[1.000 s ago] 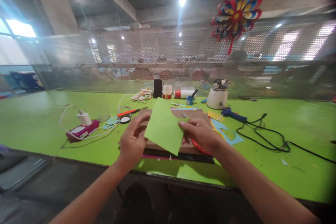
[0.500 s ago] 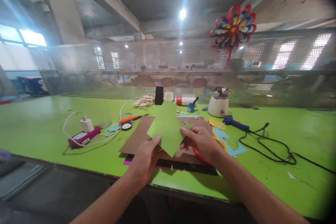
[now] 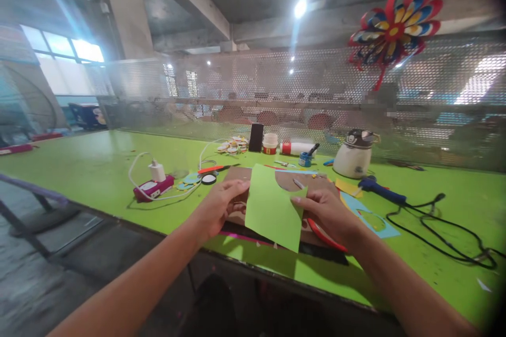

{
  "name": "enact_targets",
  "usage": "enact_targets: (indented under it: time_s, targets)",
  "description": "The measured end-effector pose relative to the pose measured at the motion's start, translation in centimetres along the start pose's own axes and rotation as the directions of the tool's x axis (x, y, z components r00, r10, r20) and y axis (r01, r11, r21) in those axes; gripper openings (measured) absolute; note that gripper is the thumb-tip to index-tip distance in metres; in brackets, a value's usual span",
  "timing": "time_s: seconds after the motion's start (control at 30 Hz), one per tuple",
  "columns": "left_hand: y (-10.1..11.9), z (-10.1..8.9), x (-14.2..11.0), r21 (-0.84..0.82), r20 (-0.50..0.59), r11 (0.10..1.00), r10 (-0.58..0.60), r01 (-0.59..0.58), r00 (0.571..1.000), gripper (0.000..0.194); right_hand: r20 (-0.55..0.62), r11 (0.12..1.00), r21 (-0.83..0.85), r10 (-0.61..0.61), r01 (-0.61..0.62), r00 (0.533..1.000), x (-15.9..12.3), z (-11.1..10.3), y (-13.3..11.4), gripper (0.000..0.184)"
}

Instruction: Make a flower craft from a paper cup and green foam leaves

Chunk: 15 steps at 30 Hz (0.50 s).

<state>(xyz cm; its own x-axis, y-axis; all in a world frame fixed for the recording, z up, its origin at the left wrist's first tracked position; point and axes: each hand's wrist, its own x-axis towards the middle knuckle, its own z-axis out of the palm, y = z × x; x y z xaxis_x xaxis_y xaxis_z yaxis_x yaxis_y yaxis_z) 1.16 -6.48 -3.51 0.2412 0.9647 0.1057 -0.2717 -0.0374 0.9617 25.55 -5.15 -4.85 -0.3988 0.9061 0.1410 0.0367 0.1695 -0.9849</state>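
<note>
A light green sheet of paper [image 3: 272, 208] with a curved notch cut from its upper right is held up between my hands. My left hand [image 3: 223, 202] pinches its left edge, thumb on the front. On the right edge, my right hand [image 3: 326, 210] grips it between thumb and fingers. Below lies a brown board [image 3: 241, 174], with a black sheet [image 3: 324, 253] under its near side. Red scissor handles [image 3: 322, 234] show beneath my right hand; the rest of that tool is hidden.
At left is a purple power strip [image 3: 154, 189] with a white charger. An orange cutter knife [image 3: 211, 169] and tape roll [image 3: 208, 179] lie nearby. Behind stand a phone [image 3: 256, 138], blue jar [image 3: 304, 159] and white kettle-shaped bottle [image 3: 353, 155]. A blue-handled corded tool [image 3: 383, 190] lies right.
The green paper has been turned and tilted upright, and my left hand has moved up along its left edge. The camera view has swung left.
</note>
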Motion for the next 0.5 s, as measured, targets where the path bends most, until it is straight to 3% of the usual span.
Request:
enact_targets:
  time_s: [0.23,0.5]
  targets:
    - [0.2,-0.2,0.3,0.136,-0.026,0.991,-0.019,0.022,0.999,0.025,-0.026,0.998,-0.061,0.007,-0.009,1.0,0.0,0.1,-0.2,0.04]
    - [0.3,0.1,1.6,0.152,-0.011,0.987,-0.05,0.051,0.999,0.023,-0.179,0.98,-0.197,-0.056,0.02,0.982,0.2,0.1,0.1,0.047]
